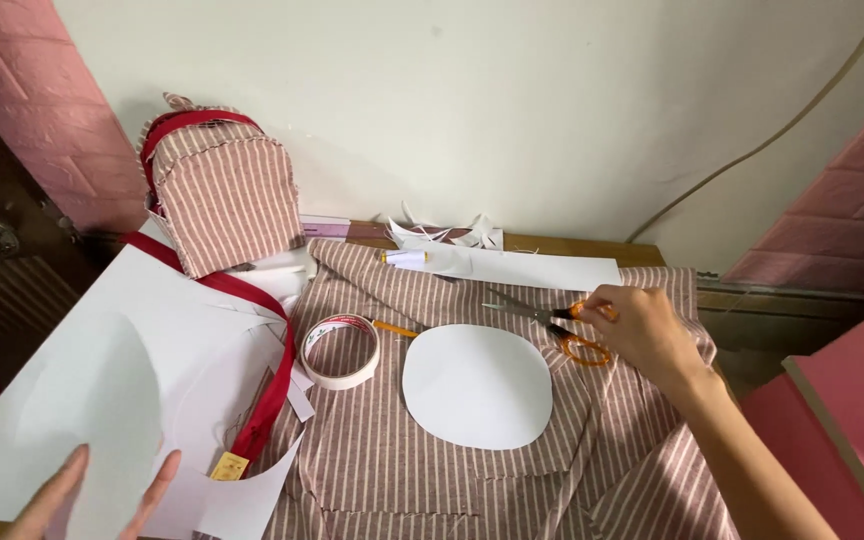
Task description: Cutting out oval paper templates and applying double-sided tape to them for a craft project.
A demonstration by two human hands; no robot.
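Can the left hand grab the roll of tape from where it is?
Probably yes. The left hand rests on the white paper sheet, and nothing stands between it and the tape roll, only flat paper and a red strap.

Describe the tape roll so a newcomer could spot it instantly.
Start at the striped fabric spread over the table. On its left part, beside the rounded white paper cutout and right of the red strap, lies the tape roll. It is the only ring there: off-white, hollow in the middle, lying flat.
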